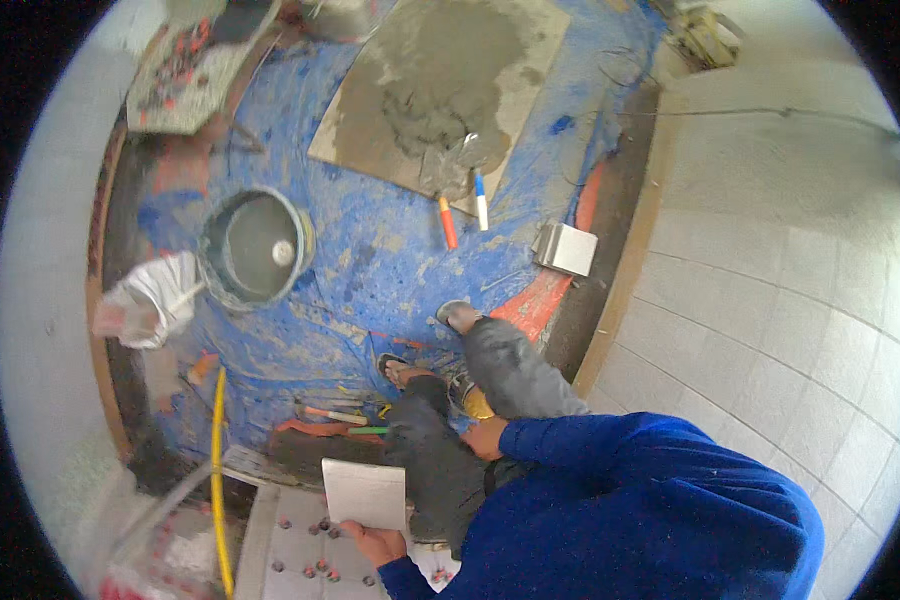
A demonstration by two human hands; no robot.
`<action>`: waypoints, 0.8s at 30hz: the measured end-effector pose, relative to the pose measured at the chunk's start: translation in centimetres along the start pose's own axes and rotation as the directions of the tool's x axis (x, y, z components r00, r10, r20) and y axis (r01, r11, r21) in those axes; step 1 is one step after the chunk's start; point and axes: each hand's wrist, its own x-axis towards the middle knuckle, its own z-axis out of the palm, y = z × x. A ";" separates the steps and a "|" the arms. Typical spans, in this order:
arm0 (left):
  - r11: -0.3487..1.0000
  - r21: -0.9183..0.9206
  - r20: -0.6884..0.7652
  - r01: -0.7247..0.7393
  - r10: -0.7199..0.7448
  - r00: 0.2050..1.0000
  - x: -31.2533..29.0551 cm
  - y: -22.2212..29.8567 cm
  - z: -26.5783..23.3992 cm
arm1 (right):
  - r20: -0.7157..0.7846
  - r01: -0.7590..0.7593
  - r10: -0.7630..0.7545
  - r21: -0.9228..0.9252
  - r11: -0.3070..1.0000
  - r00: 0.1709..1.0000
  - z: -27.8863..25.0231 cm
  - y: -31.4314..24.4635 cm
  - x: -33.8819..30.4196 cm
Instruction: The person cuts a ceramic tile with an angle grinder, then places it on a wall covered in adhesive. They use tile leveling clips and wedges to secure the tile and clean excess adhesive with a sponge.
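My left hand (373, 541) grips the lower edge of a square whitish tile (364, 490), held upright over the tiled floor section at the bottom. Red-and-dark tile spacers (319, 570) dot the joints around it. My right hand (485, 438) is by my knee, beside a small container with something yellow (476, 402) in it; its fingers are too unclear to read. Beyond my feet, two trowels, one with an orange handle (448, 222) and one with a blue-and-white handle (481, 200), rest at the edge of a mortar-covered board (345, 125).
Blue sheeting (360, 250) covers the floor. A bucket of grey water (255, 245) stands left, next to a white sack (165, 295). A stack of tiles (567, 248) sits by the right wall. A yellow hose (218, 470) runs at lower left, near hand tools (335, 415).
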 end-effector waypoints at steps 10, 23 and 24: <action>0.917 0.386 0.426 -0.100 -0.080 0.901 3.6 2.5 39.2 | -0.581 -0.016 0.238 0.360 0.933 0.778 -15.0 11.5 -19.9; 0.879 0.417 0.568 -0.231 -0.054 0.821 2.0 -10.6 96.7 | -0.692 0.287 0.002 0.302 0.909 0.722 -33.5 40.0 -38.1; 0.852 0.439 0.567 -0.286 -0.016 0.823 2.0 -10.9 98.0 | -0.714 0.313 0.070 0.391 0.865 0.696 -33.9 41.8 -39.0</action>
